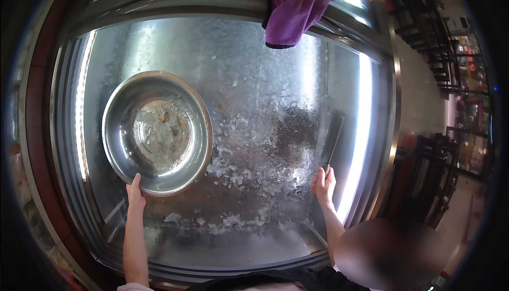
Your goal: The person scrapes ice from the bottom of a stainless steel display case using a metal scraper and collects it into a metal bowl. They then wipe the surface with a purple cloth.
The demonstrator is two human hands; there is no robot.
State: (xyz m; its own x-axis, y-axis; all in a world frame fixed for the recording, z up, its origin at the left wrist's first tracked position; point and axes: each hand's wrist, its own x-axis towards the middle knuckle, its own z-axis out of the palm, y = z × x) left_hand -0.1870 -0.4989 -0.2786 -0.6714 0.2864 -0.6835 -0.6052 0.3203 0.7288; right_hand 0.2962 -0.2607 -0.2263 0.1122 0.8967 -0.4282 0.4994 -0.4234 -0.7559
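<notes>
My left hand (136,191) grips the near rim of a round stainless steel basin (115,148), with the thumb over the edge. Ice pieces and some liquid (163,132) lie in the basin's bottom. At the right, my right hand (324,184) is closed around the handle of a flat, wide-bladed tool (334,138); its blade is blurred and points away from me, so its exact kind is unclear. Between my hands, broken ice (238,167) is scattered over the metal floor of a lit display case (254,68).
A purple cloth (292,12) hangs over the case's far metal frame. Bright light strips (360,132) run along both side walls. Metal rails edge the case. Dark furniture (425,171) stands outside on the right, and a blurred round shape (389,253) covers the lower right.
</notes>
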